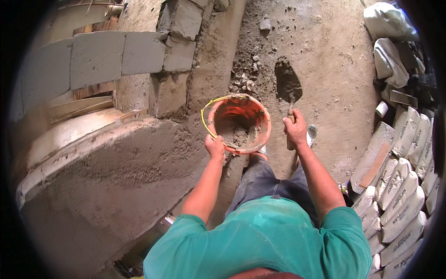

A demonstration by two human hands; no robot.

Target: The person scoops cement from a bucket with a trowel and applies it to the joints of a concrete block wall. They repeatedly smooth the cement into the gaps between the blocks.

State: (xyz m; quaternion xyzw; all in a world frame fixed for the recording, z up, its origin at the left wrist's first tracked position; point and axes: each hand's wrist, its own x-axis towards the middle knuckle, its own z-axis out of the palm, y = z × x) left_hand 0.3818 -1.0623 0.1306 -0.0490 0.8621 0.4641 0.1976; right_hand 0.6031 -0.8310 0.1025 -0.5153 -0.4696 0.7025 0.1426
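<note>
My left hand (215, 148) grips the near left side of an orange bucket (265, 122), closed on its rim close to the yellow handle (204, 122). The bucket tilts so that its inside shows; grey mortar (239, 135) lies at the bottom and smears the walls. To the right of the bucket, my right hand (296, 129) is wrapped round the handle of a trowel (288, 80). Its dark blade points away from me and is coated with wet mortar. The trowel is apart from the bucket.
Left stands a rough plastered low wall (111, 176), with a row of grey blocks (97, 58) beyond it. Stacked white sacks (402, 204) fill the right side, a board (375, 165) lying against them. Rubble (244, 81) litters the dusty floor ahead. My shoe (311, 134) shows below the trowel.
</note>
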